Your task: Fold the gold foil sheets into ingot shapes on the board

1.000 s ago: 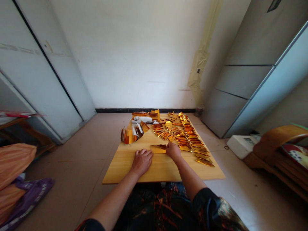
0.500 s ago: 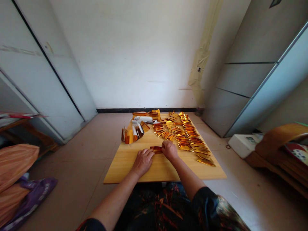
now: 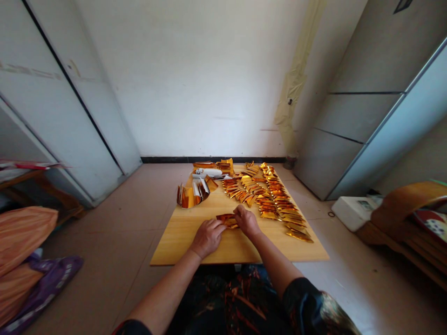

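You have the gold foil piece [image 3: 227, 220] low over the near middle of the table [image 3: 178, 251], between your two hands. Your right hand [image 3: 246, 220] has its grip closed on the foil's right end, fingertips together. Your left hand [image 3: 208, 236] lies palm down with its fingers at the left end; at this distance I can't tell whether that grip pinches the foil or only presses it. Held at both ends, the piece likely keeps from sliding or twisting. The folded gold pieces [image 3: 281, 200] overlap in rows along the right side, which seems to save room and leave you bare wood in front. The loose sheets [image 3: 188, 196] stand curled at the far left, probably to stay apart from the folded ones.
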The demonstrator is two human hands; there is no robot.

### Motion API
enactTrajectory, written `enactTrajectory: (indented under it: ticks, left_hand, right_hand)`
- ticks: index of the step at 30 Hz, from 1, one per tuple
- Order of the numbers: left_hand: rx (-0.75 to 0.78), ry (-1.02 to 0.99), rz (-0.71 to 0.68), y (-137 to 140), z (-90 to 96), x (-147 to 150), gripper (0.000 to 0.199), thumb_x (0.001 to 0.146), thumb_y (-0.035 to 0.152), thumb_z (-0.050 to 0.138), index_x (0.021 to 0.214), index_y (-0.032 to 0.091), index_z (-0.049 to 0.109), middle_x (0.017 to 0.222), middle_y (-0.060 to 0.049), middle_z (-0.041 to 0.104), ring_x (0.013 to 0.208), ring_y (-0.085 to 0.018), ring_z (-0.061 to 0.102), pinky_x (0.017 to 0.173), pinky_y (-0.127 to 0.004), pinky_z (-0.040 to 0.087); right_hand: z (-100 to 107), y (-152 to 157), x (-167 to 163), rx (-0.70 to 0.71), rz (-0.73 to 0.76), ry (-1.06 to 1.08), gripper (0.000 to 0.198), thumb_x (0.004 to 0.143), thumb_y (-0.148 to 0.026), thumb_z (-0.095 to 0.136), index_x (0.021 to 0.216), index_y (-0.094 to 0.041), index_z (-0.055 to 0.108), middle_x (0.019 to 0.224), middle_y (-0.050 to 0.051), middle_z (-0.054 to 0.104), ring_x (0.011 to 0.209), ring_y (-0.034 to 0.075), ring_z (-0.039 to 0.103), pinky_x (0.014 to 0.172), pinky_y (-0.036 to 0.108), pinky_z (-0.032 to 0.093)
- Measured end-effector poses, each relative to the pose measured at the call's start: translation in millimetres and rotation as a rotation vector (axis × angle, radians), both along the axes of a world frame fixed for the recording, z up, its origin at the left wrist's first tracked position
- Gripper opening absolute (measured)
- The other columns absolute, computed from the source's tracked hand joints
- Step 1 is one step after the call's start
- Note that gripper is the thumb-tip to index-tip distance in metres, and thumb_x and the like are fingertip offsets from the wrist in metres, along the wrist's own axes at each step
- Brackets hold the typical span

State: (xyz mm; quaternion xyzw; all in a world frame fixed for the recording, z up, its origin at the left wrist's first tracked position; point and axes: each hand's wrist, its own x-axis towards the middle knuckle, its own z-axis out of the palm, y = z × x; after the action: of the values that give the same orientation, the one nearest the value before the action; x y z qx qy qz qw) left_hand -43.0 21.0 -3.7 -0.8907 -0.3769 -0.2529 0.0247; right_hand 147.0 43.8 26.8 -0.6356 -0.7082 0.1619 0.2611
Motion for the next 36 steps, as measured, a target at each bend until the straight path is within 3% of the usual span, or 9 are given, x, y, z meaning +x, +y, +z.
enactTrajectory:
  ticks: [8,14,21,28,30,33,36]
  left_hand:
    - [0.057,-0.024,-0.002,0,-1.5,0,0.03,0.078,0.007,0.047,0.097,0.02,0.066,0.109,-0.007,0.063,0.103,-0.021,0.053,0.09,-0.037,0.046]
    - [0.085,-0.067,-0.042,2,-2.9,1,0.03,0.076,0.006,0.047,0.097,0.019,0.065,0.099,-0.007,0.065,0.094,-0.02,0.056,0.086,-0.036,0.049]
    - [0.088,-0.092,0.059,0,-0.4,0,0.044,0.078,0.006,0.045,0.119,0.02,0.058,0.114,-0.01,0.059,0.103,-0.022,0.053,0.09,-0.038,0.048]
    - [0.051,-0.037,0.033,-2,1.9,3,0.037,0.078,0.007,0.046,0.109,0.021,0.062,0.109,-0.008,0.062,0.1,-0.021,0.053,0.086,-0.036,0.046]
    - [0.063,-0.013,0.077,-4,2.7,2,0.026,0.08,0.01,0.047,0.095,0.02,0.066,0.097,-0.008,0.064,0.092,-0.021,0.055,0.08,-0.036,0.045]
    - [0.052,-0.023,0.24,-4,2.7,-2,0.019,0.08,0.012,0.047,0.075,0.019,0.064,0.077,-0.006,0.063,0.079,-0.021,0.055,0.073,-0.035,0.044]
    - [0.007,-0.113,0.419,-2,2.3,-6,0.014,0.076,0.012,0.049,0.072,0.019,0.06,0.074,-0.006,0.062,0.078,-0.021,0.056,0.072,-0.035,0.043]
  right_hand:
    - [8,2,-2,0.073,0.07,0.086,0.014,0.081,-0.015,0.05,0.09,-0.021,0.059,0.078,0.0,0.067,0.072,0.013,0.06,0.066,0.019,0.039]
    - [1,0,0,0.088,0.136,0.151,0.011,0.079,-0.016,0.05,0.084,-0.022,0.057,0.076,0.0,0.067,0.069,0.015,0.061,0.064,0.021,0.042]
    - [-7,-3,-1,0.144,0.207,0.258,0.016,0.075,-0.009,0.044,0.079,-0.022,0.054,0.079,0.0,0.066,0.071,0.014,0.061,0.066,0.022,0.044]
    - [-11,-9,-6,0.092,0.236,0.337,0.009,0.079,-0.016,0.047,0.081,-0.022,0.052,0.07,-0.004,0.063,0.064,0.012,0.058,0.063,0.021,0.045]
    - [-16,-10,-6,0.108,0.249,0.352,0.009,0.078,-0.016,0.049,0.084,-0.022,0.053,0.072,-0.004,0.063,0.065,0.012,0.058,0.063,0.022,0.045]
    - [-23,-13,-8,0.149,0.289,0.356,0.023,0.076,-0.014,0.053,0.098,-0.02,0.055,0.081,-0.001,0.063,0.072,0.013,0.059,0.069,0.023,0.047]
    - [-28,-15,-12,0.185,0.322,0.311,0.029,0.078,-0.015,0.054,0.106,-0.019,0.057,0.086,0.001,0.064,0.078,0.014,0.06,0.074,0.025,0.048]
